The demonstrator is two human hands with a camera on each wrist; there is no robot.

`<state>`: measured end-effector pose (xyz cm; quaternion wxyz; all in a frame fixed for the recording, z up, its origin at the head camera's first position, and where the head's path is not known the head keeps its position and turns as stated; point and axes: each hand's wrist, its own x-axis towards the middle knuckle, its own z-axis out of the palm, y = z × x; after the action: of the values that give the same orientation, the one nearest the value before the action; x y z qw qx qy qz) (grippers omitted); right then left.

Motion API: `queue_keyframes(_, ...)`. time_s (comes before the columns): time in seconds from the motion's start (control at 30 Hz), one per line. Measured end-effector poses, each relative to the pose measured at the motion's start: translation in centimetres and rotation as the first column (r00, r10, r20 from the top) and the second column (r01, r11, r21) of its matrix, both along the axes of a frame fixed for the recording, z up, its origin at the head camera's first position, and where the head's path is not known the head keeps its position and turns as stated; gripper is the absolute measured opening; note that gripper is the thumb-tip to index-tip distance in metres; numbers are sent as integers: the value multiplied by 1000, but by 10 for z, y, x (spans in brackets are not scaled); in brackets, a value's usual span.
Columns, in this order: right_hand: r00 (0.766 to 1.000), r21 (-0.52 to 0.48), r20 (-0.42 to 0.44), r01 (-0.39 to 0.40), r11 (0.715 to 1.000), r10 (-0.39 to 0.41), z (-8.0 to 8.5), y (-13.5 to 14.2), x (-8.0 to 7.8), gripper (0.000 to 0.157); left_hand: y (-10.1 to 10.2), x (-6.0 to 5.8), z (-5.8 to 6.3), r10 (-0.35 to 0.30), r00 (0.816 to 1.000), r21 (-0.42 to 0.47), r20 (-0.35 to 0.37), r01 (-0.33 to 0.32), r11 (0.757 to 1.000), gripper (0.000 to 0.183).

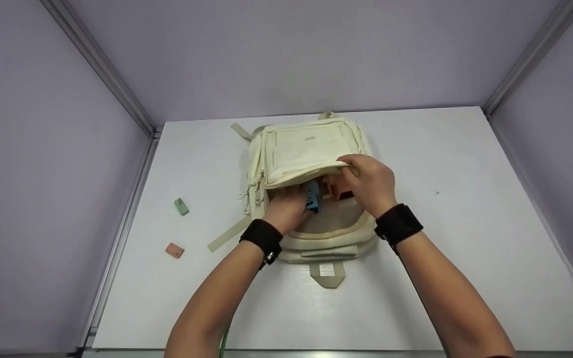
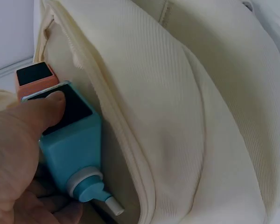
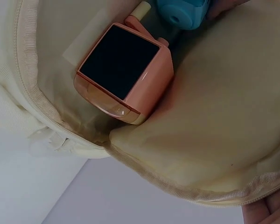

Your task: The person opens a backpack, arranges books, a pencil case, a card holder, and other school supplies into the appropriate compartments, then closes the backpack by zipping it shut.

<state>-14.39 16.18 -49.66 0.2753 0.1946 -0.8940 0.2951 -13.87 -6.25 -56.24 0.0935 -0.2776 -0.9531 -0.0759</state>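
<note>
A cream backpack (image 1: 316,149) lies on the table with its main compartment unzipped. My left hand (image 1: 286,206) reaches into the opening and grips a blue hand-crank pencil sharpener (image 2: 72,144), its thumb over the dark panel and its crank pointing down in the left wrist view. A pink hand-crank pencil sharpener (image 3: 126,70) with a dark panel lies inside the bag, beside the blue one. My right hand (image 1: 372,181) pinches the edge of the backpack's front flap (image 1: 311,174) and holds it raised. Part of my left hand's fingers is hidden behind the blue sharpener.
Left of the bag, a small green block (image 1: 181,206) and a small pink block (image 1: 174,250) lie on the white table (image 1: 465,278). A loose strap (image 1: 229,233) stretches from the bag's left side, and a carry loop (image 1: 328,282) sticks out toward the front. Walls enclose the table.
</note>
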Motion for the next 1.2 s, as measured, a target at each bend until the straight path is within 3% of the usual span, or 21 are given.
queue_keyframes(0.2,1000,-26,21,7,1000,-7,2,1,1,16,12,-2,-5,72,996,-17,-47,-73,997,72)
queue_keyframes(0.37,1000,-37,25,11,999,-10,6,2,0,17,18,-7,-4,131,990,2,-47,-131,991,64)
queue_keyframes(0.5,1000,-36,29,11,999,-10,7,2,0,18,19,-8,-5,155,983,8,-95,-154,988,57)
queue_keyframes(0.73,999,-44,33,-1,999,2,8,1,1,19,18,-2,-8,143,961,-47,-235,-158,986,43)
queue_keyframes(0.97,1000,-51,25,1,999,0,7,1,1,18,17,-1,-2,138,954,-43,-265,-155,987,26)
queue_keyframes(1.2,999,-48,39,-1,999,3,4,2,4,20,13,3,-1,85,942,-37,-324,-102,994,24)
